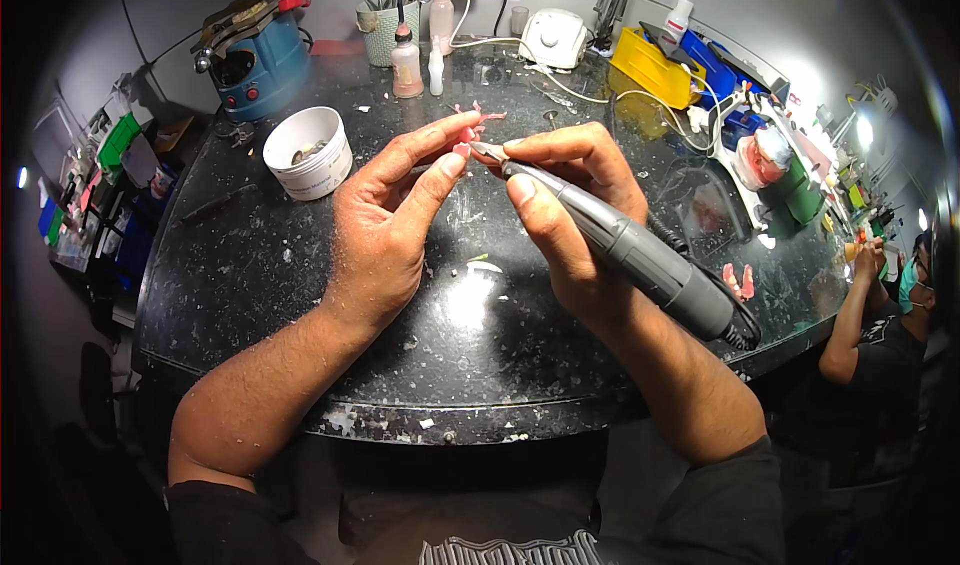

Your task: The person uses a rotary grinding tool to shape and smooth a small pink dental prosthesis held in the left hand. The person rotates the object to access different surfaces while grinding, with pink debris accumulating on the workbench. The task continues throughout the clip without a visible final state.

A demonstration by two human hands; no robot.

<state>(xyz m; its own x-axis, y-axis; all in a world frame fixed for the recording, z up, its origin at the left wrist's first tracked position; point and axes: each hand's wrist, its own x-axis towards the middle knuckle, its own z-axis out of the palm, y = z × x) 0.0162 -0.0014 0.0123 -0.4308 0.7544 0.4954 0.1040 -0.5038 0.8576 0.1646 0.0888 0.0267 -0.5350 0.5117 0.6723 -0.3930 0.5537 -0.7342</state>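
Near the middle of the bench, my left hand [400,195] pinches a small pink piece [462,150], like denture acrylic, between thumb and fingers. My right hand [580,205] is wrapped round a dark grey rotary handpiece [640,255], held like a pen. Its tip meets or nearly meets the pink piece; the exact contact is too small to tell. A coiled black cord runs along the handpiece. Just beyond my fingertips lie pink scraps [490,117]. Fine dust clings to my left hand and forearm.
A white tub [310,155] stands left, before a blue machine [262,65]. Bottles [407,65] and a white control box [553,40] line the back. Yellow bin [650,65], plaster model [764,155] and pink denture pieces [738,281] are right. Another person [890,315] works far right.
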